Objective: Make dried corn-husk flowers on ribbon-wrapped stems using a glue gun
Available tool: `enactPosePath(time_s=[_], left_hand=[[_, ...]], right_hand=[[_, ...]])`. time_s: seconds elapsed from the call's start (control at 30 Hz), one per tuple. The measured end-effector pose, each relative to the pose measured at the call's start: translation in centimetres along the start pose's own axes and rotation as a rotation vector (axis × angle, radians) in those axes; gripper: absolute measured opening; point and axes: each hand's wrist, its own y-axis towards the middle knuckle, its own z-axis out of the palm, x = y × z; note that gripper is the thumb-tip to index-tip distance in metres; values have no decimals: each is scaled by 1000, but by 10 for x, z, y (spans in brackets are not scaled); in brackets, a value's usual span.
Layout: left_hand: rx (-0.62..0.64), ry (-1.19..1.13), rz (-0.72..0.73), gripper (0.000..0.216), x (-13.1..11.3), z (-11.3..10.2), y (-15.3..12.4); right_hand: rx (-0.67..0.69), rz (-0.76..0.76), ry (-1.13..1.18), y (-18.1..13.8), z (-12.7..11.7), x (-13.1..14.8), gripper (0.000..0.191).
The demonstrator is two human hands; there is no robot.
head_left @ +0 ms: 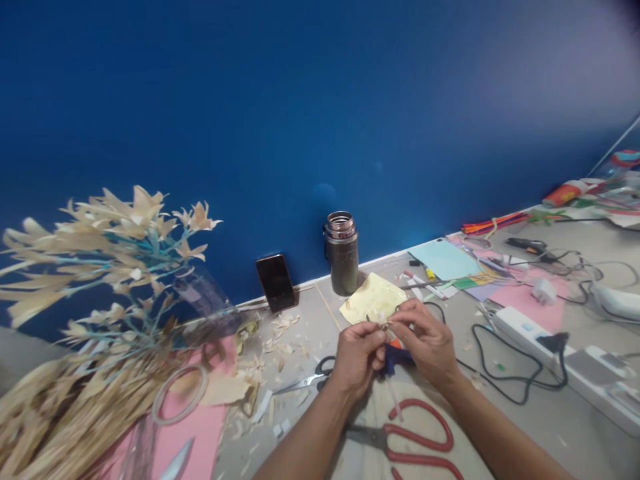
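My left hand (356, 360) and my right hand (426, 341) meet over the table, fingertips almost touching. Both are closed in a pinch around something small and pale that I cannot make out. Just beyond the fingers lies a yellow sheet of paper (369, 297) with pale scraps on it. Below the hands, partly covered by them, are a dark blue item (400, 355) and a bit of orange. Scissors with red handles (425, 445) rest between my forearms. Beside my left wrist lie black-handled scissors (303, 383).
An open flask (344, 267) and a leaning phone (277, 283) stand by the blue wall. At left are pale husk-like flowers (143, 213), dried husks (65, 407) and a tape ring (156, 403). A power strip (525, 337) and black cable (520, 397) lie at right.
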Motion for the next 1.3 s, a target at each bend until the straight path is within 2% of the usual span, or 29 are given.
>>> enactPosePath(time_s=[0.3,0.63,1.0,1.3], left_hand=[[-45,77,86,40,0,-3,1],[-23,57,24,36,3,-1,1],[25,45,39,30,1,-1,-1],[-78,208,166,27,-2,3,-6]], right_hand=[[-38,31,134,5,-9,4,6],[-5,-83,-48,0,0,5,8],[-23,-172,-126,0,0,5,12],[-15,-250,-153,1,2,7,12]])
